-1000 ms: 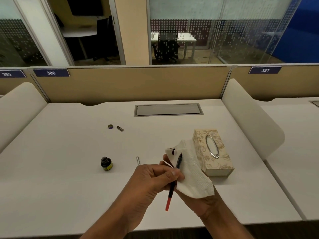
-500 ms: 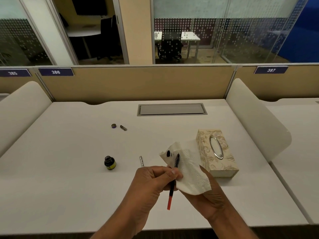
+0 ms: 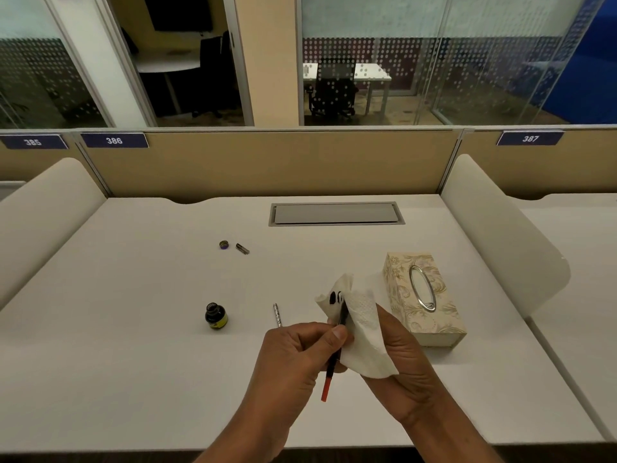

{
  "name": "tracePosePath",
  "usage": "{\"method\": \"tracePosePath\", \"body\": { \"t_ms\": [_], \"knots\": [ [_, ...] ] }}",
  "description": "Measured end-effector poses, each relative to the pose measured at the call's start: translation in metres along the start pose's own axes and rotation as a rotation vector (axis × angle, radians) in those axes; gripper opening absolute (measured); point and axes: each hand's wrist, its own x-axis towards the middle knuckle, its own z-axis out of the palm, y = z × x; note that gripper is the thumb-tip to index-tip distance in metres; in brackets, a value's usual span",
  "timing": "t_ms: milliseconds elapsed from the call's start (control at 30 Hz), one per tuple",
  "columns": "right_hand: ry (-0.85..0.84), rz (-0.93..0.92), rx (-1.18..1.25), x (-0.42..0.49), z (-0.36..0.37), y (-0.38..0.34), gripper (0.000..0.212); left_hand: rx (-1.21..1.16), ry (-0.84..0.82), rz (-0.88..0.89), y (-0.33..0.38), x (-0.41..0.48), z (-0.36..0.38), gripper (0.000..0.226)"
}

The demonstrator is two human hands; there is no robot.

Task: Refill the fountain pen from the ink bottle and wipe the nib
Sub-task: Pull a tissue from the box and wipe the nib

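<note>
Head view, pen: the pen (image 3: pixel 329 379) is held above the counter (image 3: pixel 133 362), its red end pointing back toward the person and its dark front end tucked into the tissue (image 3: pixel 364 332).
Head view, left hand: the left hand (image 3: pixel 293 359) pinches the pen between thumb and curled fingers, about midway along the barrel.
Head view, right hand: the right hand (image 3: pixel 404 362) cups the tissue and folds it around the pen's tip. The fingers themselves are mostly hidden behind the paper.
Head view, tissue: dark ink blots (image 3: pixel 334 297) show near its top edge, so the nib looks to be mid-wipe.
Head view, ink bottle: the ink bottle (image 3: pixel 215 316) stands uncapped on the counter, well to the left of the hands. Its cap (image 3: pixel 224 244) lies farther back beside a small metal piece (image 3: pixel 242 248).
Head view, other things: a silver pen part (image 3: pixel 277 315) lies between the bottle and the hands, and the tissue box (image 3: pixel 424 302) sits just right of the tissue.
Doing it well: I'd turn the nib onto a clean white patch and draw it out lightly along its length. Squeezing could bend the tip or soak ink through to the fingers.
</note>
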Motion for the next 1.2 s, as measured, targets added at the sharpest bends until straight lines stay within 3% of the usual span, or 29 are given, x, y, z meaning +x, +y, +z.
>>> {"method": "tracePosePath", "body": {
  "t_ms": [233,400,633,767,867,1033,1100,1200],
  "knots": [
    [-0.021,-0.117,-0.07,-0.002,0.005,0.004,0.068,-0.014,0.036,0.037,-0.003,0.001,0.002,0.02],
    [0.115,-0.151,-0.201,0.005,-0.003,0.006,0.077,0.01,0.027,0.074,-0.004,0.001,0.004,0.016],
    [0.142,-0.201,-0.362,0.005,0.002,-0.003,0.061,0.067,0.049,0.125,-0.007,0.002,0.002,0.016],
    [0.22,-0.297,-0.519,0.005,0.003,-0.006,0.024,0.117,0.066,0.152,-0.007,0.0,0.0,0.018],
    [0.251,-0.352,-0.578,0.005,0.006,-0.002,0.024,0.129,0.071,0.174,-0.006,-0.001,0.002,0.006],
    [0.296,-0.333,-0.577,0.007,0.005,0.001,0.025,0.141,0.067,0.168,-0.006,0.0,-0.001,0.016],
    [0.297,-0.311,-0.558,0.007,0.004,0.0,0.023,0.124,0.05,0.135,-0.006,0.001,-0.004,0.006],
    [0.281,-0.281,-0.514,0.005,0.006,-0.001,0.021,0.118,0.027,0.12,-0.006,0.003,-0.007,0.02]
  ]
}}
